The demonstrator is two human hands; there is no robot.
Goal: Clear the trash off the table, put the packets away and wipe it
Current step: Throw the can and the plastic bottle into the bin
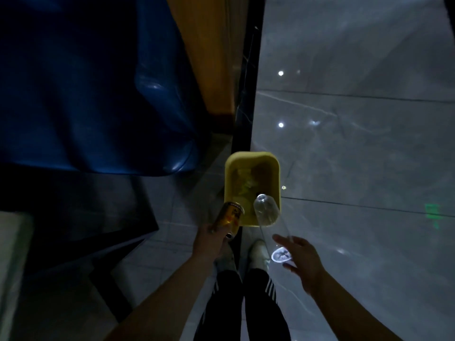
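Tipped over the yellow bin [252, 157] for dumping: can [229, 216] gripped by left hand [212, 238], bottle [267, 212] (clear plastic) at right hand's [301, 258] spread fingers.

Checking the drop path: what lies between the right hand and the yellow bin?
In the head view, a clear plastic bottle lies between the right hand and the yellow bin, its neck end already over the bin's near rim.
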